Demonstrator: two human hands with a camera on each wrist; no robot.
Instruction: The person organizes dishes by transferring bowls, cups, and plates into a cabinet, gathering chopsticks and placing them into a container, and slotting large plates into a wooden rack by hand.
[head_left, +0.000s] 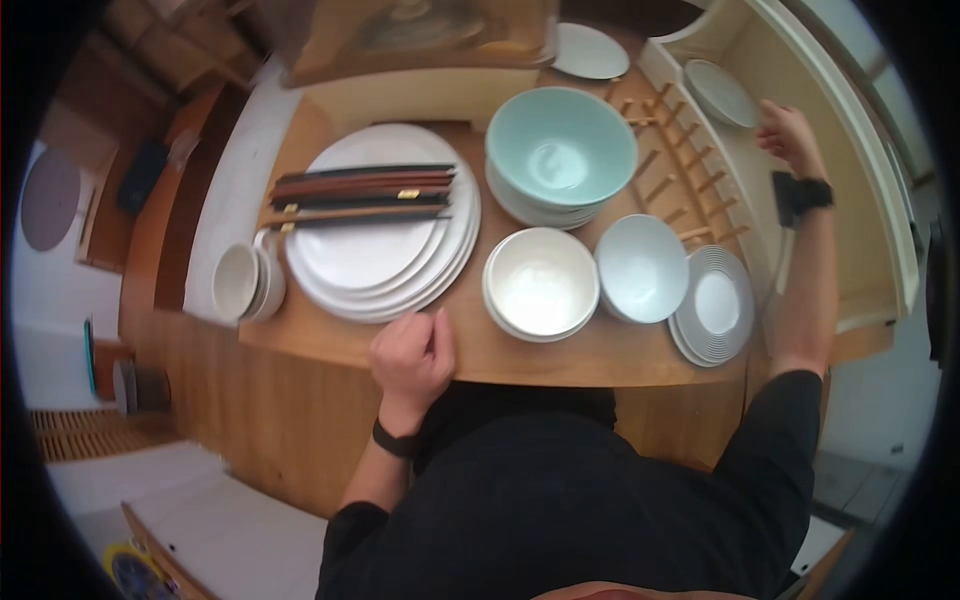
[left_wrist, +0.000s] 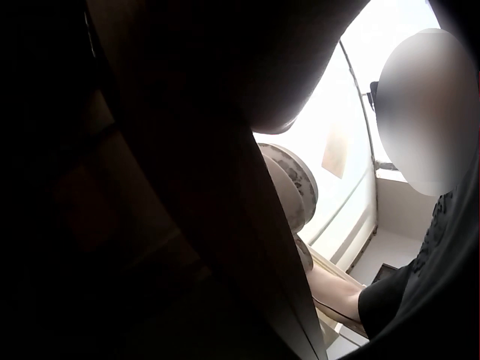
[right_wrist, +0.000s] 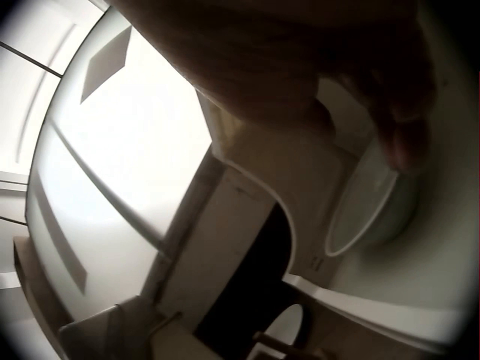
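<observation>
My left hand (head_left: 412,352) rests at the table's front edge, fingers curled in, holding nothing, below a stack of white plates (head_left: 340,270). Dark and brown chopsticks (head_left: 370,187) lie across those plates. On the far right my right hand (head_left: 795,140) reaches into a cream open-fronted cabinet (head_left: 840,230). Its fingertips are right at the rim of a shallow pale dish (head_left: 722,93). In the right wrist view the fingers (right_wrist: 410,146) overlap the edge of that dish (right_wrist: 367,206), while the thumb stands apart from it.
Mid-table stand green bowls (head_left: 560,150), cream bowls (head_left: 543,285), a pale blue bowl (head_left: 643,270) and ridged saucers (head_left: 717,305). Wooden pegged racks (head_left: 680,170) stand beside the cabinet. White cups (head_left: 240,283) are at the left; a white plate (head_left: 590,52) lies at the back.
</observation>
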